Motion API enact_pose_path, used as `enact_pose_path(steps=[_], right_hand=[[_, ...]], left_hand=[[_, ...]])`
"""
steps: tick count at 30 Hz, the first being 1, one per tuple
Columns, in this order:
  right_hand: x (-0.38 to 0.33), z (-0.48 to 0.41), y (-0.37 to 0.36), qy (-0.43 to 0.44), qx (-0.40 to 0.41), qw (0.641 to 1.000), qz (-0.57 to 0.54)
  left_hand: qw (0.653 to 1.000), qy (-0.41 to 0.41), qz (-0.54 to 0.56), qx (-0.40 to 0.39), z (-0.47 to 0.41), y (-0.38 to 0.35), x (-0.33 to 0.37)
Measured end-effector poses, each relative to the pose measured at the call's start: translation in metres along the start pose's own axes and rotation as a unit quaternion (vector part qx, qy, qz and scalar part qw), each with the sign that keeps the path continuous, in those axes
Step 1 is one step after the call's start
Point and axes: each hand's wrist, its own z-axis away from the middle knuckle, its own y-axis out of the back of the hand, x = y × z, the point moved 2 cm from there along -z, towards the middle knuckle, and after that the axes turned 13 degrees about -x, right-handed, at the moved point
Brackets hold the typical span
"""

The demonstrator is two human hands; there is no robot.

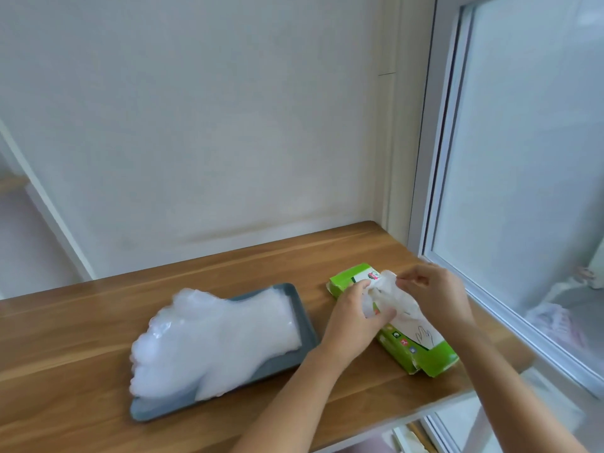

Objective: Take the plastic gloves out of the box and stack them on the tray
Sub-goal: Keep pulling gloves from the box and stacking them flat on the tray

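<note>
My left hand and right hand pinch 1 glove above the box; tray lies to its left.

Tray, grey: one. Box, green carton: one. Stack of plastic gloves on the tray: one heap, sheets too sheer and overlapped to count singly. Loose glove at the box mouth: one. Hands: two, left hand and right hand. Wooden table: one. Window: one.

A wooden table meets a cream wall beside a frosted window.
</note>
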Motion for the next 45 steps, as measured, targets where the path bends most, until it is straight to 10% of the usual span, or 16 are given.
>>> enact_pose_path(steps=[14, 24, 33, 45], right_hand=[[-0.01, -0.015, -0.012, 0.016, -0.024, 0.999, -0.023], [-0.102, -0.011, 0.029, 0.186, 0.054, 0.967, -0.169], [-0.144, 0.022, 0.028, 0.204, -0.086, 0.935, -0.278], [-0.166, 0.059, -0.022, 0.163, -0.325, 0.864, -0.348]], left_hand=[[0.993, 0.016, -0.114, -0.013, -0.018, -0.021, -0.014], [0.998, 0.037, -0.034, -0.024, -0.006, -0.015, -0.014], [0.915, -0.069, 0.392, -0.061, 0.045, 0.064, 0.002], [0.926, -0.175, 0.322, -0.086, 0.121, 0.096, 0.01]])
